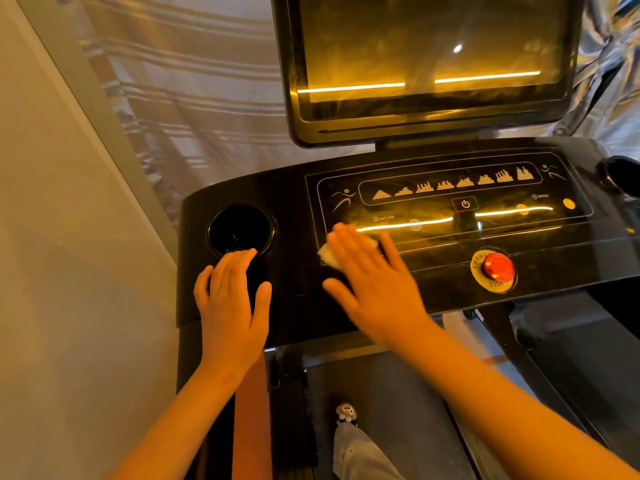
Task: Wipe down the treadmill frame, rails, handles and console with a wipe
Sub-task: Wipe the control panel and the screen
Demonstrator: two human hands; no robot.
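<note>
Wipe (pixel 330 254) mostly hidden under right hand (pixel 375 289); only pale crumpled edge shows beside fingers, at lower left corner of glossy black console (pixel 301 209) panel, near INCLINE label. Right fingers straight, spread, pressing wipe flat. Left hand (pixel 230 306) flat on console, fingers straight, tips at rim of round cup holder (pixel 241 230). Screen (pixel 433 53) dark, reflective, top cut off. Red domed emergency stop button (pixel 498 266) on yellow collar, lettering partly legible.

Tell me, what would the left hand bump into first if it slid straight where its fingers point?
Most likely the round cup holder. The left hand lies flat on the console, its fingertips at the holder's near rim, so it would probably dip into that hollow next.
</note>
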